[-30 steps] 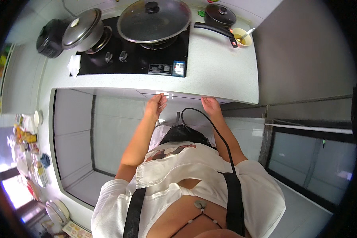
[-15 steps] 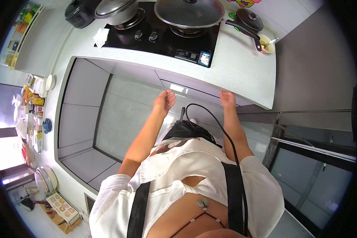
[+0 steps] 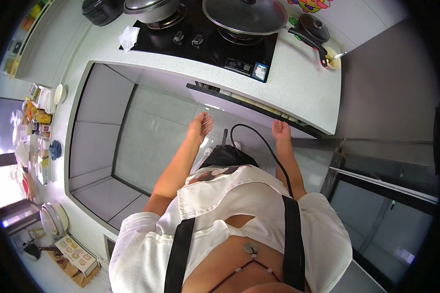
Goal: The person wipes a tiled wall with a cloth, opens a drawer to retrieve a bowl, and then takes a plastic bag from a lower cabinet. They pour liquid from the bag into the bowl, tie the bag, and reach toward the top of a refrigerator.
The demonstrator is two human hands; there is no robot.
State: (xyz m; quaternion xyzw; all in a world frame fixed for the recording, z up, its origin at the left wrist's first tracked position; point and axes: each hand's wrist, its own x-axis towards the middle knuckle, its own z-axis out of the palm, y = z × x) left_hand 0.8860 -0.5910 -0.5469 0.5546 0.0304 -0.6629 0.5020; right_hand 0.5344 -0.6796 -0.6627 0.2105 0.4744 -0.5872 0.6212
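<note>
A drawer (image 3: 249,112) below the counter stands partly out, its dark top edge slanting to the right. Inside it, light-coloured contents show only as a narrow strip. My right hand (image 3: 281,132) is at the drawer front, fingertips hooked on its upper edge. Farther left, my left hand (image 3: 199,127) hangs in the air in front of the drawer, fingers apart and nothing in it. A black cable (image 3: 266,141) loops between my forearms.
On the black cooktop (image 3: 200,54) sit a lidded wok (image 3: 244,18) and a pot (image 3: 151,10). A small lidded pan (image 3: 313,29) and a bowl (image 3: 334,61) with a utensil stand at the right. Bottles and packages (image 3: 44,118) line the left counter.
The drawer, closed before, has come out toward me, with my right hand drawn back at its front edge. My left hand has barely moved. The view has shifted slightly.
</note>
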